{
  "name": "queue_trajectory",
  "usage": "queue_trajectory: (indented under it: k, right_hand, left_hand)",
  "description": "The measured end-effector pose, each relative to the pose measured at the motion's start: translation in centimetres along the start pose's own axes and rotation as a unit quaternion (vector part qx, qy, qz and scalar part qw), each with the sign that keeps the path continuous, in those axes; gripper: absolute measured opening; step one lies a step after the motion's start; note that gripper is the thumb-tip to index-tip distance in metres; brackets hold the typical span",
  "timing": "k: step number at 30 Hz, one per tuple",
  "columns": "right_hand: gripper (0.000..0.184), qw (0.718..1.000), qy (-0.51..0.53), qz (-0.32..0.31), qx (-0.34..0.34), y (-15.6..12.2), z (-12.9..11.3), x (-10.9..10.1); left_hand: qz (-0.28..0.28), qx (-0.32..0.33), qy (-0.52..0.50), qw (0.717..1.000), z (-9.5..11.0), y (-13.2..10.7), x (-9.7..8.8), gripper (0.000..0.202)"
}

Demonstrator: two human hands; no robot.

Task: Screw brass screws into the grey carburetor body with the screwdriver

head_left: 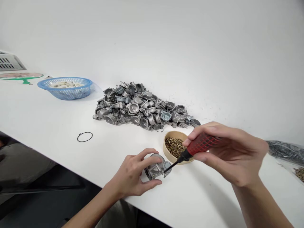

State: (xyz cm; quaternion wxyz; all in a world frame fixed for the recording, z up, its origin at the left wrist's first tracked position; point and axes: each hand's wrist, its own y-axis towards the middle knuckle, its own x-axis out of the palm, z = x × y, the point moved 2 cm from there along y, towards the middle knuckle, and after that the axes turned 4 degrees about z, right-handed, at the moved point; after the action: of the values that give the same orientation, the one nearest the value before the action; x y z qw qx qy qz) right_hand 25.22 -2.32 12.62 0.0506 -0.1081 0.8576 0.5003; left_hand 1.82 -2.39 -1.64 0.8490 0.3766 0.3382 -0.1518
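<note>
My left hand grips a grey metal carburetor bowl casting at the front edge of the white table, thumb below and fingers over the top. In my right hand is a screwdriver with a red and black handle. Its dark shaft slants down to the left, and the tip meets the right side of the casting. Whether a screw sits under the tip is too small to tell. Just behind the casting stands a round tan bowl of small brass-coloured screws, partly covered by the screwdriver.
A heap of similar castings lies against the wall. A black rubber ring rests on the table. Farther left are a blue basket of whitish pieces and a green-handled fan. Plastic bags of small parts lie at right.
</note>
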Motion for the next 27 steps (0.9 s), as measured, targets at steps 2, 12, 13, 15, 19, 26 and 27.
queue_trajectory:
  k: [2,12,13,15,19,26,27]
  right_hand:
    - [0.055,1.0,-0.002,-0.006,0.0,-0.3,0.4,0.5]
    - [0.059,0.999,-0.024,-0.036,0.008,-1.1,1.5,1.9]
    - [0.059,0.999,-0.028,-0.037,0.007,-1.0,1.5,1.9]
    - [0.06,0.999,-0.034,-0.039,0.005,-1.1,1.5,1.8]
    - [0.062,0.999,-0.032,-0.042,0.012,-1.1,1.3,1.8]
    - [0.06,0.997,0.002,-0.079,0.016,-1.0,0.1,1.8]
    - [0.06,0.996,0.007,-0.083,0.022,-0.9,0.0,1.8]
  left_hand:
    - [0.011,0.006,0.01,1.0,0.0,0.0,0.0,0.045]
    - [0.037,0.017,0.025,0.999,-0.2,-0.2,0.4,0.045]
    - [0.04,0.018,0.027,0.999,-0.2,-0.2,0.4,0.046]
    - [0.045,0.019,0.03,0.998,-0.2,-0.1,0.4,0.048]
    - [0.051,0.025,0.031,0.998,-0.2,0.0,0.4,0.053]
    - [0.066,0.022,0.048,0.996,-0.3,0.0,0.8,0.061]
    - [0.07,0.022,0.046,0.996,-0.3,0.0,0.8,0.061]
